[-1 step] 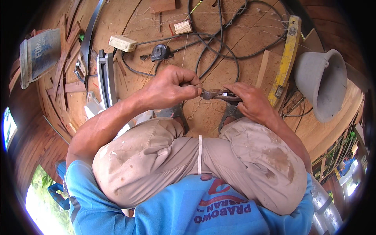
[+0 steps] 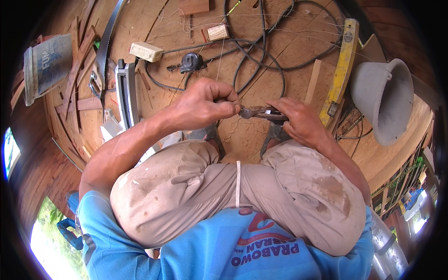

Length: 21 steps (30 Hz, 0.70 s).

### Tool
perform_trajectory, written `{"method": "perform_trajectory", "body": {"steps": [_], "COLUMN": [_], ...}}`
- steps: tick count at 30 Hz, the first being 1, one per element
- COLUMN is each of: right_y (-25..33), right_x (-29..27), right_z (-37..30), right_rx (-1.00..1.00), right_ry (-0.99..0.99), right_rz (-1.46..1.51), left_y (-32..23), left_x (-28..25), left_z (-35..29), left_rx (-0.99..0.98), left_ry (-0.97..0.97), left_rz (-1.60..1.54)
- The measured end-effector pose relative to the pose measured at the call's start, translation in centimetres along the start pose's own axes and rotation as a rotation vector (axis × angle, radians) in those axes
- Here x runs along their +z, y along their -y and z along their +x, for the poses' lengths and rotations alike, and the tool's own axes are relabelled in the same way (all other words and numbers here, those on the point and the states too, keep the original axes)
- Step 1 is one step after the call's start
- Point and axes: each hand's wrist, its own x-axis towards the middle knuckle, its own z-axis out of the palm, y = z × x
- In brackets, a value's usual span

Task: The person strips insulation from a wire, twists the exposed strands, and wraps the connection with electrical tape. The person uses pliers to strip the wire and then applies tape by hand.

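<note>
My right hand (image 2: 301, 122) is closed round the handles of dark metal pliers (image 2: 255, 113), held above the floor between my knees. Their rounded head points left, toward my other hand. My left hand (image 2: 210, 103) is closed in a pinch, thumb and forefinger right at the tip of the jaws. Whatever it pinches is too small and too hidden to name. Just beyond my left hand a black tape measure (image 2: 192, 62) lies on the wooden floor (image 2: 210, 28).
Black cable (image 2: 266, 51) loops across the floor, by a cream box (image 2: 146, 52). At left are a handsaw (image 2: 103, 53), a grey long-bodied tool (image 2: 125, 93), wood strips (image 2: 74, 84) and a worn bucket (image 2: 49, 65). At right, a yellow spirit level (image 2: 339, 70) lies beside a tipped grey bucket (image 2: 373, 100).
</note>
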Motion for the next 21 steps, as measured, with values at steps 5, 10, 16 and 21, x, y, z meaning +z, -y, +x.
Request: {"method": "perform_trajectory", "body": {"steps": [5, 10, 16, 21], "right_y": [0.0, -0.8, -1.0, -0.8], "right_x": [-0.2, 0.2, 0.5, 0.5], "right_z": [-0.1, 0.3, 0.4, 0.5], "right_rx": [-0.011, -0.038, -0.034, 0.013], "right_ry": [-0.023, -0.049, -0.038, -0.005], "right_rz": [-0.029, -0.036, -0.05, -0.047], "left_y": [0.0, 0.0, -0.2, 0.1], "left_x": [0.1, -0.2, -0.3, -0.2], "left_z": [0.1, 0.6, 0.7, 0.7], "left_rx": [0.019, 0.03, 0.017, -0.011], "left_ry": [-0.01, -0.009, -0.009, 0.025], "left_rz": [0.043, 0.076, 0.103, 0.084]}}
